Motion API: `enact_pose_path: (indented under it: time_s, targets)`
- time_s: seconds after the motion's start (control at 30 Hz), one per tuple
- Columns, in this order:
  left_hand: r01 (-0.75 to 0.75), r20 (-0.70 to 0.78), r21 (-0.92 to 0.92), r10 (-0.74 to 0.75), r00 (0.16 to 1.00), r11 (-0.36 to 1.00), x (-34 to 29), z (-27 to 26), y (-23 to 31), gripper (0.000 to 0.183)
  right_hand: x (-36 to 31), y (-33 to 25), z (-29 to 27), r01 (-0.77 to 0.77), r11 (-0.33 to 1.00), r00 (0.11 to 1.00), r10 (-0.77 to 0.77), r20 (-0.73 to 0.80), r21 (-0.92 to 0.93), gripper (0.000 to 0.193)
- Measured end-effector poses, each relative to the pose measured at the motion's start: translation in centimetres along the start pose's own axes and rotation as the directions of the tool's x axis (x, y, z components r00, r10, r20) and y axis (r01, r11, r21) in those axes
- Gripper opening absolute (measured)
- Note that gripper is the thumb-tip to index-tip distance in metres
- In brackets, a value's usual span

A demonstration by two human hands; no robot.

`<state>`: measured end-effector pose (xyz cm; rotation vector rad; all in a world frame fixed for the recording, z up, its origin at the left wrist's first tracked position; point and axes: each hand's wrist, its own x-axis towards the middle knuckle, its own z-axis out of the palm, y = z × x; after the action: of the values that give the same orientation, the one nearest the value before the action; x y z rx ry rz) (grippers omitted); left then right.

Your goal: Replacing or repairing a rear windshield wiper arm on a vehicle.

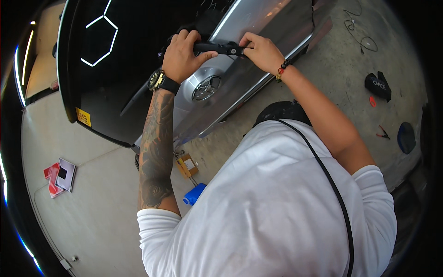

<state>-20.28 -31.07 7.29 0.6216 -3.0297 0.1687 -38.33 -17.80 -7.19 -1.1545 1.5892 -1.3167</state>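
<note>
Head view: black part is over the car, contact unclear. Left hand is clamped around one end; right hand pinches the other. Step, as judged: two-handed adjustment; next move calls for steady left support.

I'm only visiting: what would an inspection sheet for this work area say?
Surface: silver car panel with round emblem; dark glass beside it.
Job's things: black elongated part, exact kind unclear.
Clutter: black pouch-like item, red ring, red-handled tool, blue container, cardboard box.
Hands: left hand grips the part at left; right hand pinches its right end.
Cables: black cord over white shirt; thin cable on concrete floor.
Surroundings: light strips at left.
</note>
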Motion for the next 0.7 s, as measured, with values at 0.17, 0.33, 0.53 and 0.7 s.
enact_pose_path:
  time_s: [0.17,0.33,0.53,0.7]
  targets:
    - [-0.022,-0.035,-0.006,0.022,0.999,1.0,0.0,0.4,-0.2,0.058,-0.3,0.0,0.2,0.016,0.999,1.0,-0.016,0.013,0.042,0.02]
    - [-0.014,-0.041,0.001,0.014,0.999,1.0,0.0,0.5,-0.3,0.058,0.1,1.0,0.6,-0.031,0.979,0.998,0.021,0.055,0.201,0.028]
    - [-0.033,-0.061,0.003,0.033,0.998,0.999,-0.2,0.9,-0.8,0.058,-0.1,0.2,0.3,-0.197,0.898,0.976,0.143,0.162,0.394,0.032]
    - [-0.029,-0.056,0.006,0.029,0.998,1.0,-0.2,0.9,-0.7,0.058,-1.0,0.7,1.0,-0.152,0.87,0.988,0.117,0.102,0.469,0.033]
